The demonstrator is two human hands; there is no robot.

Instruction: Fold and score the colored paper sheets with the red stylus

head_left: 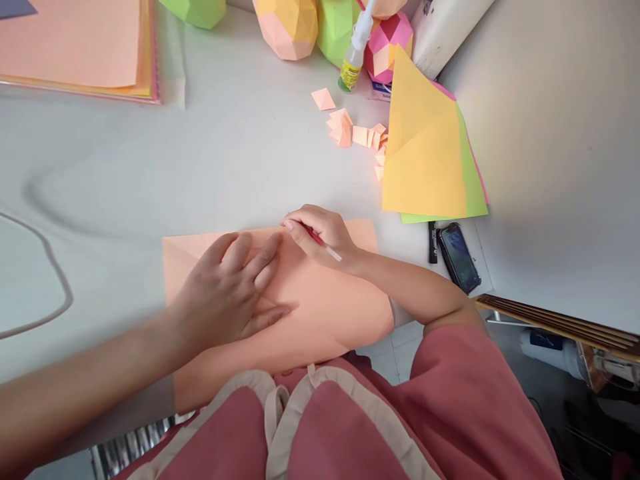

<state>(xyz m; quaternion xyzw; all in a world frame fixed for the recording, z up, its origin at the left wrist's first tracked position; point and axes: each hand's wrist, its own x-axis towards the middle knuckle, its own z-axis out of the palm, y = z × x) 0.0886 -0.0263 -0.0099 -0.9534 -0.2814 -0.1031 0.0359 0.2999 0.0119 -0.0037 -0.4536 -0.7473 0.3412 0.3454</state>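
Note:
A large sheet of peach paper (320,300) lies before me, its near part curving down over the table edge. My left hand (235,280) rests on the sheet with its fingers spread, pressing it flat. Close by, near the sheet's far edge, my right hand (320,233) pinches a slim red pen (314,235) with a whitish back end. The pen's tip is hidden by the fingers, so I cannot tell whether it touches the paper.
Small peach paper pieces (341,127) lie beyond the sheet, beside a glue bottle (351,67). Yellow paper (425,147) tops other coloured sheets at right, near a phone (459,257) and a black marker (433,242). Paper polyhedra (287,27) stand at the back; a paper stack (75,47) lies far left.

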